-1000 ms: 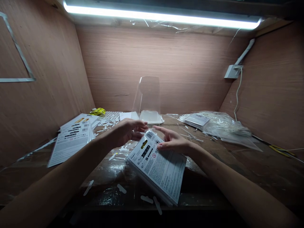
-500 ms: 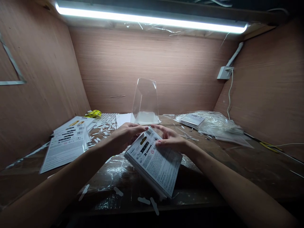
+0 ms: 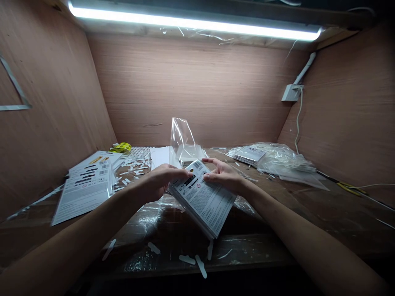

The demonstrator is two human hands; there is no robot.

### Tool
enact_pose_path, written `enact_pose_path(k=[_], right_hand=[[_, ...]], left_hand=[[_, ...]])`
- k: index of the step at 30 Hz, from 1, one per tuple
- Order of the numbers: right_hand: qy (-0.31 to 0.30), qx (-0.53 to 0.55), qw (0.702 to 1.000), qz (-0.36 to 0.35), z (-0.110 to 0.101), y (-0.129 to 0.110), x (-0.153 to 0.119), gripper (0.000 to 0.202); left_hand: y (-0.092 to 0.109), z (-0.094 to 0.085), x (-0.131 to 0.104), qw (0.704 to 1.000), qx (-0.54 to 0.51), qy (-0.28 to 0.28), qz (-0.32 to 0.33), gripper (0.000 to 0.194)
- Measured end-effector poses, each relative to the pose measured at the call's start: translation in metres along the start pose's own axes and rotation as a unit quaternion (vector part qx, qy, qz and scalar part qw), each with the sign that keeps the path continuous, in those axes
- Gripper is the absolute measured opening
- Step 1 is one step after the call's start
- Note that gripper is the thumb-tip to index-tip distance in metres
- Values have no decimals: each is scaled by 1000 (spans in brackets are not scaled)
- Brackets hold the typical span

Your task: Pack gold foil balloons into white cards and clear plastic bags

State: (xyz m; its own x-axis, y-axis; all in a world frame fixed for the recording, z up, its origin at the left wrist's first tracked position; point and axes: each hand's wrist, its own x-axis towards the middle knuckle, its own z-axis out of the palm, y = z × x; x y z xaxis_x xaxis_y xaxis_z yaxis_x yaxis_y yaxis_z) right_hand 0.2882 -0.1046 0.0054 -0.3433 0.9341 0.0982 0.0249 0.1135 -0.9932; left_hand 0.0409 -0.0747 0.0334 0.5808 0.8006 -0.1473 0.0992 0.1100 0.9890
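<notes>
Your two hands meet over the front half of the desk (image 3: 277, 224), near mid-width, with a stack of printed cards (image 3: 206, 201) between them. Stack tilted, text side up, lower corner pointing at the desk's front edge; cannot tell whether that corner touches the surface.

Your left hand (image 3: 163, 179): clamped on the stack's upper left corner, thumb over the printed face beside the dark hang slot, fingers mostly hidden. Your right hand (image 3: 221, 176): gripping the upper right side, thumb on the face, forefinger reaching past the top edge.

White tabs (image 3: 187, 259) lie scattered near the front edge. Toward the left edge: overlapping cards (image 3: 83, 193), a yellow roll (image 3: 122, 148) behind them. Near the middle of the back edge, clear plastic (image 3: 181, 137) stands upright. Toward the back right corner: a heap of clear bags (image 3: 290, 160), a smaller card pile (image 3: 250, 153) just beside it.
</notes>
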Motion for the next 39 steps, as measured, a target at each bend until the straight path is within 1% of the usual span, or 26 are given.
enact_pose_path(k=[3, 5, 7, 9, 10, 11, 13, 14, 15, 16, 17, 18, 19, 21, 23, 24, 25, 27, 28, 29, 31, 33, 34, 36, 38, 39], right_hand=[[3, 1, 1000, 6, 0, 4, 3, 102], [6, -19, 999, 26, -2, 8, 6, 98], [21, -89, 994, 53, -6, 12, 9, 93], [53, -206, 976, 47, -11, 10, 9, 91], [78, -275, 958, 20, -11, 7, 7, 89], [106, -345, 932, -26, -10, 3, 4, 85], [138, -470, 858, -155, -2, -7, -4, 69], [132, -520, 814, -221, 5, -11, -9, 62], [98, -556, 778, -276, 15, -15, -14, 58], [41, -582, 751, -310, 25, -16, -18, 60], [-9, -609, 725, -322, 37, -15, -21, 67], [-27, -641, 694, -327, 48, -11, -23, 71], [-11, -674, 667, -318, 57, -6, -23, 69], [45, -718, 623, -306, 72, 8, -19, 60], [80, -741, 597, -296, 76, 20, -11, 55], [86, -745, 593, -294, 75, 25, -7, 53], [90, -742, 596, -294, 71, 27, -4, 51], [99, -726, 615, -293, 62, 28, 0, 50], [107, -714, 628, -292, 57, 27, 0, 50], [116, -701, 641, -290, 51, 26, 0, 50], [137, -678, 661, -290, 43, 22, -1, 47], [154, -658, 674, -296, 39, 19, -2, 45], [160, -652, 677, -302, 38, 18, -2, 44], [164, -645, 678, -314, 37, 17, -3, 42], [158, -642, 681, -317, 38, 17, -3, 40], [156, -639, 684, -316, 38, 17, -3, 39]], left_hand=[[-3, 1, 2, 999, -19, 13, -31, 34], [-8, 2, 5, 999, -37, 24, -26, 27], [-14, 3, 8, 998, -48, 34, -16, 21], [-19, 4, 11, 997, -54, 47, -18, 17], [-21, 4, 13, 997, -58, 54, -24, 16], [-21, 4, 14, 996, -63, 59, -27, 15], [-21, 2, 17, 994, -75, 76, -21, 13], [-20, 1, 18, 992, -82, 89, -16, 12], [-20, -1, 19, 990, -91, 104, -11, 12], [-20, -1, 20, 988, -101, 120, -6, 11], [-20, -2, 21, 985, -111, 133, -3, 11], [-20, -2, 22, 982, -122, 143, -1, 10], [-21, -1, 23, 980, -133, 150, 2, 9], [-21, 0, 23, 976, -151, 155, 9, 10], [-19, 0, 20, 974, -167, 151, 13, 14], [-16, -1, 18, 975, -179, 130, 10, 17], [-13, -4, 15, 976, -195, 95, 6, 23], [-5, -10, 8, 975, -221, 2, -5, 43], [-1, -13, 5, 974, -225, -38, -3, 49], [3, -16, 2, 973, -219, -69, 5, 50], [8, -19, -2, 978, -172, -106, 40, 42], [9, -20, -3, 985, -78, -125, 88, 45], [8, -19, -2, 986, -16, -116, 117, 46], [3, -17, 1, 976, 114, -49, 178, 38], [-3, -16, 5, 945, 216, 51, 239, 23], [-6, -16, 7, 924, 255, 100, 266, 20]])
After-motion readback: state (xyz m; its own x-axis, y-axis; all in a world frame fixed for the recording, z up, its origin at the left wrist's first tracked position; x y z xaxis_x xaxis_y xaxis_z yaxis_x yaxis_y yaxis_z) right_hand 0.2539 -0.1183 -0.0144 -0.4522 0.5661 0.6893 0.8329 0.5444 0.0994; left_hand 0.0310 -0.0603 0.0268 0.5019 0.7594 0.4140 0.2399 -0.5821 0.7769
